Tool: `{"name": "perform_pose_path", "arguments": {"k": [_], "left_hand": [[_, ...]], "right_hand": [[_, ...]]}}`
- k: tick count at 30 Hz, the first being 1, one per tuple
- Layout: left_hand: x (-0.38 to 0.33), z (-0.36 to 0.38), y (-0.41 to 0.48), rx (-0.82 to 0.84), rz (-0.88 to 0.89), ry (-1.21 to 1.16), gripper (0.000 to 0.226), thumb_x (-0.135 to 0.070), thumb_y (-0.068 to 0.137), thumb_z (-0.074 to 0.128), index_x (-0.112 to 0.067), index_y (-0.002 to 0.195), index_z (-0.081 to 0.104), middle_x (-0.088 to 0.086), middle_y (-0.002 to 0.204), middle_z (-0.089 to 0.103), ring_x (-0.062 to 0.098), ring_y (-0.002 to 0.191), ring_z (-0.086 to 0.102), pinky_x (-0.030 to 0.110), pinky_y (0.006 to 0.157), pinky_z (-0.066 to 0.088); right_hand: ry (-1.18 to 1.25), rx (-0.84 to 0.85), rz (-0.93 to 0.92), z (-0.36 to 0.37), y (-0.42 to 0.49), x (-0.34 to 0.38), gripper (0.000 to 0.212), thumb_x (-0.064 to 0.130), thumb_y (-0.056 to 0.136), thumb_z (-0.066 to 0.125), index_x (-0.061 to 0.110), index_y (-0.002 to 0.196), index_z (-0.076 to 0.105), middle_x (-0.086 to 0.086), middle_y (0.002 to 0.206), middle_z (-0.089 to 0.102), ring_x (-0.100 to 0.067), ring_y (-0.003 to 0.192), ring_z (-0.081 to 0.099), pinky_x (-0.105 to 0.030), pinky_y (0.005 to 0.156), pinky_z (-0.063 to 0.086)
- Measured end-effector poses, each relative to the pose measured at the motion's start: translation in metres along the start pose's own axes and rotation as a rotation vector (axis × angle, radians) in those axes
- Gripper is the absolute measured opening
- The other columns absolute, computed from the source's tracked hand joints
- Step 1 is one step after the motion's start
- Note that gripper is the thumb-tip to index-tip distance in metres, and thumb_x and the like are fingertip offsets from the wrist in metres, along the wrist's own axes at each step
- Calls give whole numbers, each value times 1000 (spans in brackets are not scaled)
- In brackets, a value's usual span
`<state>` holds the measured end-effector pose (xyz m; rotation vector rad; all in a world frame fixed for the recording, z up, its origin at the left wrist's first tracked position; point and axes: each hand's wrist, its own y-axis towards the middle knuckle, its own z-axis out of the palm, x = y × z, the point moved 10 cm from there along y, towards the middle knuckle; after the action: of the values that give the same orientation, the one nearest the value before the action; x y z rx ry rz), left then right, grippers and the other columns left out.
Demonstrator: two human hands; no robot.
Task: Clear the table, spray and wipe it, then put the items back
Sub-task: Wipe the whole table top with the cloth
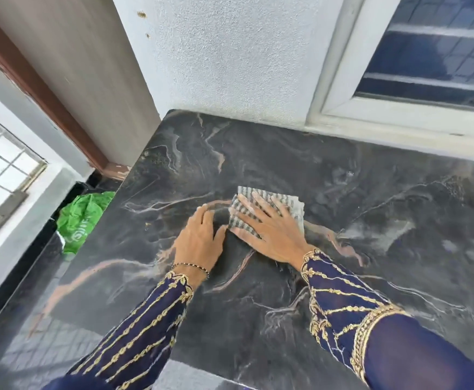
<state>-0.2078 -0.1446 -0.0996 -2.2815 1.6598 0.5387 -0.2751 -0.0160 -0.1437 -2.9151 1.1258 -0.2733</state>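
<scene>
Wiping looks like the step in hand: the table [342, 192], a dark veined slab filling the middle and lower frame, carries nothing but a checked cloth [269, 204] lying just above centre. The right hand [269, 235] lies flat on the cloth with fingers spread, pressing it down rather than clutching it. The left hand [199, 243] rests open on bare stone just beside the cloth's left edge, holding nothing, thumb close to the cloth.

Pale hazy patches show at mid right of the slab, perhaps spray or dust not yet wiped; I cannot tell which. The next move probably calls for steady downward pressure and long strokes toward those patches and the far corners, with the left hand bracing or lifting clear.

No spray bottle or cleared items are in view, so where they wait is unknown. A green bag [81, 218] sits at left below the table edge, its contents hidden. The table's near edge and right end are cut off by the frame and the sleeves, and both hands are slightly blurred
</scene>
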Motion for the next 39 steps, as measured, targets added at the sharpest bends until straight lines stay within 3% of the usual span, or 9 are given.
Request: {"name": "perform_pose_path", "arguments": {"k": [6, 11, 17, 22, 28, 34, 36, 39], "left_hand": [[-18, -13, -80, -25, 56, -43, 35, -18, 94, 50, -7, 127, 53, 9, 143, 45, 25, 132, 43, 35, 109, 34], [-18, -9, -114, 43, 95, -12, 34, -18, 91, 54, -5, 122, 56, 11, 137, 49, 28, 127, 48, 40, 106, 40], [-34, -5, -129, 87, 109, 7, 32, -21, 91, 53, -3, 117, 58, 13, 132, 52, 32, 120, 51, 44, 100, 45], [-47, 15, -126, 142, 136, 9, 31, -25, 92, 52, -8, 118, 58, 8, 134, 50, 27, 129, 44, 40, 107, 38], [-65, 33, -99, 155, 169, -11, 36, -24, 91, 53, -9, 124, 54, 6, 135, 49, 26, 130, 43, 39, 109, 37], [-91, 46, -57, 82, 252, 31, 38, -31, 93, 47, -14, 127, 50, 2, 133, 50, 24, 128, 46, 42, 109, 37], [-102, 49, -32, 66, 252, 63, 53, -45, 93, 29, -13, 129, 50, 5, 139, 49, 24, 133, 43, 42, 112, 31], [-109, 65, 9, 206, 197, 171, 96, -72, 75, 3, -11, 146, 26, 7, 156, 23, 21, 147, 15, 40, 120, 11]], "right_hand": [[63, 47, -73, 17, -96, 86, 76, 71, 100, -1, 39, 152, 43, 13, 169, 17, -17, 158, 14, -53, 126, 10], [54, 47, -126, 28, -153, 129, 62, 65, 105, 16, 37, 138, 60, 6, 160, 42, -22, 154, 30, -52, 121, 11], [7, 109, -216, 38, -207, 134, 49, 62, 107, 26, 46, 150, 43, 10, 168, 24, -21, 157, 22, -50, 125, 8], [38, 168, -206, 40, -234, 104, 52, 63, 107, 21, 52, 158, 20, 18, 171, 2, -14, 159, -3, -51, 125, 2], [1, 166, -187, 33, -197, 53, 56, 68, 105, 23, 52, 158, 18, 17, 171, 2, -15, 159, 0, -50, 124, 2], [108, 262, -37, 16, -122, -26, 65, 80, 96, 24, 62, 153, -1, 29, 164, -22, -5, 153, -25, -46, 124, -14], [129, 297, -18, 7, -93, -52, 66, 82, 94, 23, 67, 149, -9, 30, 162, -26, -5, 152, -27, -45, 124, -17], [129, 316, -9, 1, -56, -87, 66, 85, 90, 18, 70, 145, -15, 26, 164, -24, -8, 153, -25, -47, 124, -17]]}}
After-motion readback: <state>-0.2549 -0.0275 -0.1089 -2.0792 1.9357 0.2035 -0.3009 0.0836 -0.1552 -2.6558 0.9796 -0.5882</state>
